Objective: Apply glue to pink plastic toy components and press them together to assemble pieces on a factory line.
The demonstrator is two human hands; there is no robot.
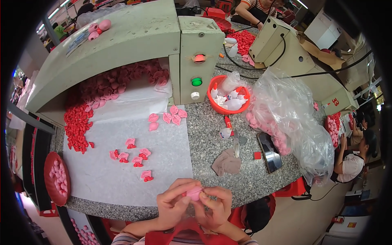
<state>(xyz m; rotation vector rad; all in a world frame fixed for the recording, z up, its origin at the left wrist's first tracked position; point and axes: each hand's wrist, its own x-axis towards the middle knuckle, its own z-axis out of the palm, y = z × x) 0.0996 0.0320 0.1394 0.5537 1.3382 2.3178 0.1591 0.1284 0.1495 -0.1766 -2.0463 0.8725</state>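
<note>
At the table's near edge, my left hand (174,201) and my right hand (214,206) pinch a small rounded pink plastic piece (194,192) between their fingertips. A bit of red shows at its left side, by my left fingers. Beyond my hands lies a white sheet (110,179). Several pink shell pieces with red parts attached (138,161) are scattered on it, the nearest pink-and-red piece (146,175) just past my left hand. Farther off sit several plain pink shells (176,115). A heap of small red parts (77,126) covers the sheet's far left.
A pale green arched machine (122,38) stands over a pile of pink shells (110,83). On the right are a red basket (223,111) of white bottles, a brown cloth (227,162), a phone (269,153) and a clear plastic bag (294,118). A red bowl (50,194) stands left. Other people work nearby.
</note>
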